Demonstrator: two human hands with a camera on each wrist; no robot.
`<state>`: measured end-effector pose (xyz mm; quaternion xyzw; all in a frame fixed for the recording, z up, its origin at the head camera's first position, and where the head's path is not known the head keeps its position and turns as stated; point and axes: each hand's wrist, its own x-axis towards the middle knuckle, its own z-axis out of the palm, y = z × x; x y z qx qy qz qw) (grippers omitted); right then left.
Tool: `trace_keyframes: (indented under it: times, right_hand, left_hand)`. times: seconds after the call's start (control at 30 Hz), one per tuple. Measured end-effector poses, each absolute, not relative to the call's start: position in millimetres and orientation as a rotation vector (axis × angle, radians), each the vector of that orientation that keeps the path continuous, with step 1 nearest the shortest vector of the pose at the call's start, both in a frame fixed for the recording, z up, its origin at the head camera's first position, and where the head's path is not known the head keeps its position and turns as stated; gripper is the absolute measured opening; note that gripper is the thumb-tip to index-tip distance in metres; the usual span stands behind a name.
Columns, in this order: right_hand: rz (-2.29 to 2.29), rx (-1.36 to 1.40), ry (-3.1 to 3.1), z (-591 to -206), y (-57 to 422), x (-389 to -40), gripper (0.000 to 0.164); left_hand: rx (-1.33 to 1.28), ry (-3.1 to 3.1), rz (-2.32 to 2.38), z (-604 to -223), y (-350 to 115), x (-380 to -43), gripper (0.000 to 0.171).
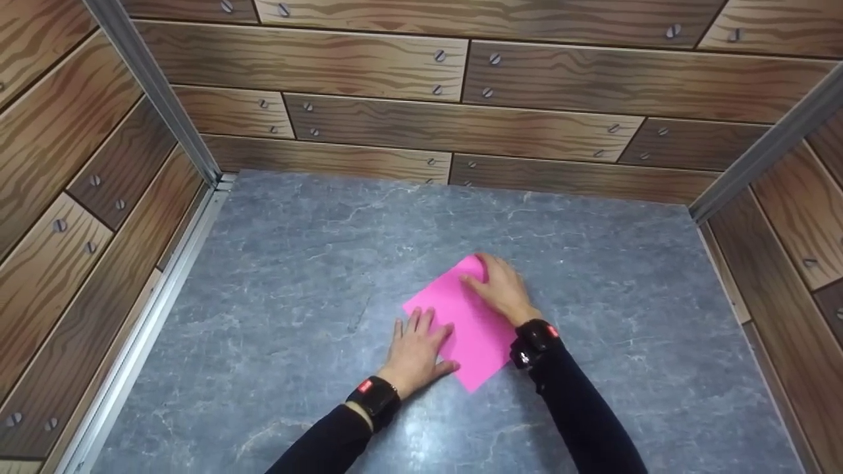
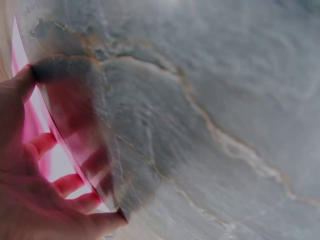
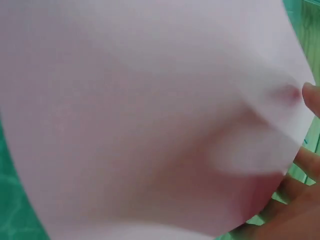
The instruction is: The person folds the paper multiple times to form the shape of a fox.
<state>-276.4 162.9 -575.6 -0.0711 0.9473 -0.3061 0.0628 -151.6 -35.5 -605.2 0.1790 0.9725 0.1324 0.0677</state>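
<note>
A sheet of bright pink paper (image 1: 477,342) lies at a slant on the grey tabletop, its upper right edge bent up a little. My right hand (image 1: 504,289) grips that edge near the far corner, thumb over the top face and fingers around the outer side. In the right wrist view the sheet (image 3: 125,100) looks pale and bowed, with the hand (image 3: 295,210) at its edge. My left hand (image 1: 418,355) rests with spread fingers on the left edge. The left wrist view has the left hand (image 2: 45,195) along the paper's edge, fingertips pressing it.
The grey marbled tabletop (image 1: 316,263) surrounds the paper. Wood-patterned panels (image 1: 369,125) stand at the back and on both sides, with metal corner posts (image 1: 164,99) between them. Black wrist bands with cameras sit on both wrists.
</note>
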Motion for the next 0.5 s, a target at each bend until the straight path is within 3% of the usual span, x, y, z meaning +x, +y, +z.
trace_keyframes:
  times: [0.17,0.4,0.5]
  right_hand:
    - [-1.166,-0.239,2.889,-569,168,-269,0.058]
    - [-1.224,-0.452,3.068,-564,174,-253,0.021]
    - [-1.203,-0.569,3.086,-562,176,-245,0.012]
  left_hand:
    - [0.534,2.916,0.398,-606,-34,-152,0.075]
    - [0.538,2.929,0.381,-607,-34,-152,0.077]
    - [0.542,2.955,0.372,-608,-33,-151,0.077]
